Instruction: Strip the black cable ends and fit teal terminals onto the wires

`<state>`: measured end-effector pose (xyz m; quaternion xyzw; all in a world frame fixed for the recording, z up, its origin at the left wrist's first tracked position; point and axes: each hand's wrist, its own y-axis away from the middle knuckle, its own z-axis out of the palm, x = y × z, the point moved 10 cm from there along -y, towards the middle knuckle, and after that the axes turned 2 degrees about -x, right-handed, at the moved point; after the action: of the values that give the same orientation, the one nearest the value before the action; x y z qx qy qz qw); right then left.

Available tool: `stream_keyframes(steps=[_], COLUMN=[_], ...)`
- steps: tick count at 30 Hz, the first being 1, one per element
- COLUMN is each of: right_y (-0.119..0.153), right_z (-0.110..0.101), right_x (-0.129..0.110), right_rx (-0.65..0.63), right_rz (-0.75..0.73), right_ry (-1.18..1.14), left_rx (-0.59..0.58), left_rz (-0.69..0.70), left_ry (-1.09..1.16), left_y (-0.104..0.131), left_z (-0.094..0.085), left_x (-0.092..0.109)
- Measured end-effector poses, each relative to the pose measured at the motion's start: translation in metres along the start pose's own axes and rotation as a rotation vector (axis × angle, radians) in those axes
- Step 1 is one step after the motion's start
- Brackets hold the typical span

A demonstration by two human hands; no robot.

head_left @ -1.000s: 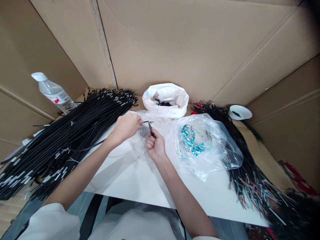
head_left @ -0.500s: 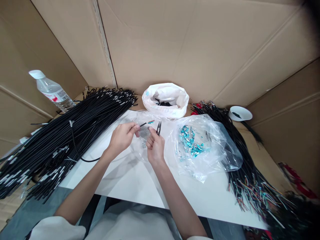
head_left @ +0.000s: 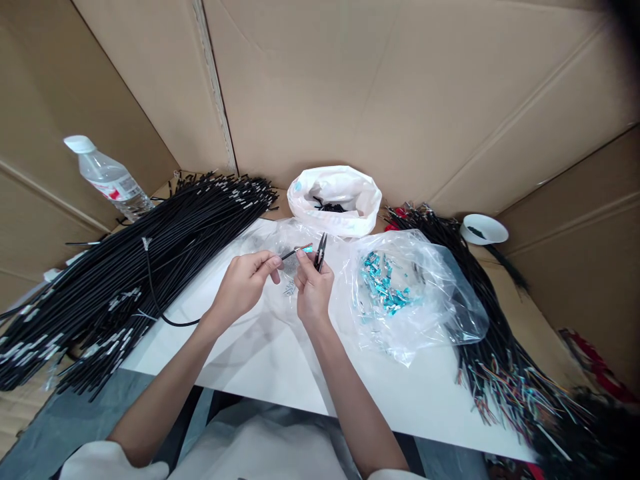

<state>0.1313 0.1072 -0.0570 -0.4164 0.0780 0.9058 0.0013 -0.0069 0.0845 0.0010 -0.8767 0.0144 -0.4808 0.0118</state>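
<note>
My left hand (head_left: 249, 280) pinches a black cable (head_left: 289, 255) close to its stripped end, where thin coloured wires and a bit of blue foil stick out to the right. The same cable seems to trail back from under my left wrist toward the bundle. In my right hand (head_left: 314, 288) are small dark snips (head_left: 321, 253), blades pointing up and away. My right thumb and forefinger touch the stripped end of the cable. Below the fingers, a clear plastic sheet (head_left: 285, 233) with grey strands lies on the white tabletop (head_left: 260, 363).
A large bundle of black cables (head_left: 175, 227) lies left, beside a water bottle (head_left: 113, 180). Behind my hands stands a white bag (head_left: 300, 212) holding black scraps. To the right are a clear bag (head_left: 450, 293) with blue foil scraps, stripped cables (head_left: 465, 287) and a white bowl (head_left: 493, 230).
My right thumb and forefinger have come onto the cable's stripped end, which was free of them before. The snips stay in my right hand. The view has shifted slightly.
</note>
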Motion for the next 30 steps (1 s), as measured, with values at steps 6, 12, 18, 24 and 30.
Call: stream_keyframes(steps=[6, 12, 18, 24, 30], right_y=[-0.002, 0.003, 0.007, 0.007, 0.006], right_z=[0.004, 0.003, 0.001, 0.012, 0.023], right_x=[-0.007, -0.012, -0.025, -0.026, -0.022], right_rx=[-0.085, -0.039, 0.024, -0.04, -0.066], right_rz=[-0.007, -0.007, -0.075, -0.093, -0.069], right_ry=[0.064, 0.087, 0.079, 0.0, -0.123], left_rx=[-0.196, -0.187, 0.228, 0.396, 0.26], left_rz=[-0.105, 0.004, 0.281, 0.339, 0.148], left_ry=[0.297, 0.093, -0.34, -0.466, -0.018], left_y=[-0.003, 0.003, 0.026, 0.032, 0.016], left_z=[0.008, -0.003, -0.022, -0.02, -0.016], left_x=[-0.01, 0.012, 0.042, 0.05, 0.028])
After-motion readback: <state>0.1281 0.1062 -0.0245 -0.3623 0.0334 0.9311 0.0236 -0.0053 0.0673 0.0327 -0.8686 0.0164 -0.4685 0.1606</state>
